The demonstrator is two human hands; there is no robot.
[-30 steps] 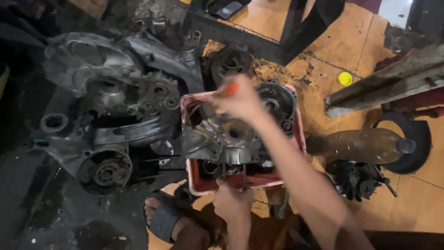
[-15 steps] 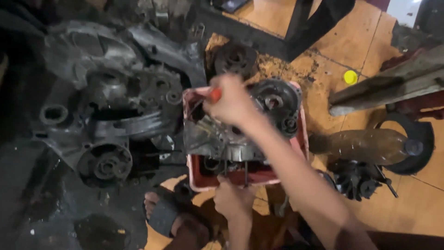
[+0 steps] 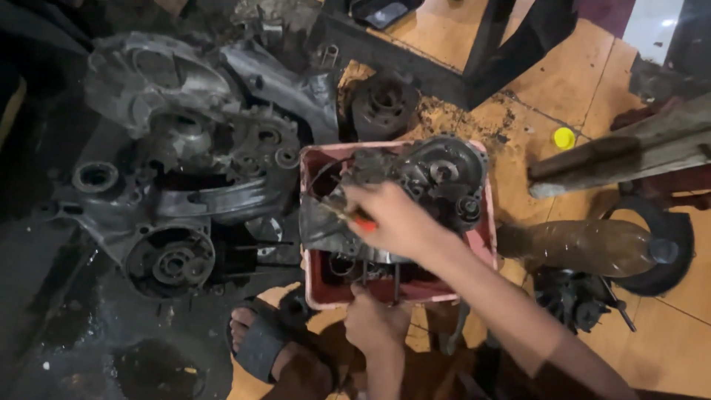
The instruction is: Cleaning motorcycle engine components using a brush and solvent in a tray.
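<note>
A greasy grey engine casing (image 3: 437, 174) lies in a red plastic tray (image 3: 485, 248) on the floor. My right hand (image 3: 392, 218) is over the casing's left half, shut on a thin tool with a red handle (image 3: 363, 224) whose tip points left into the casing. My left hand (image 3: 374, 318) is at the tray's near rim with its fingers curled over the edge, beside dark studs sticking out of the casing. What lies under my right palm is hidden.
A large dark engine crankcase (image 3: 192, 170) lies left of the tray, with a round black part (image 3: 385, 104) behind it. To the right are a dirty plastic bottle (image 3: 592, 248), a black rubber ring (image 3: 670, 222) and a yellow cap (image 3: 564, 137). A sandalled foot (image 3: 259, 344) is near the tray's front left corner.
My right hand has moved with the red-handled tool from the casing's far side toward me and to the left. My left hand has stayed at the near rim.
</note>
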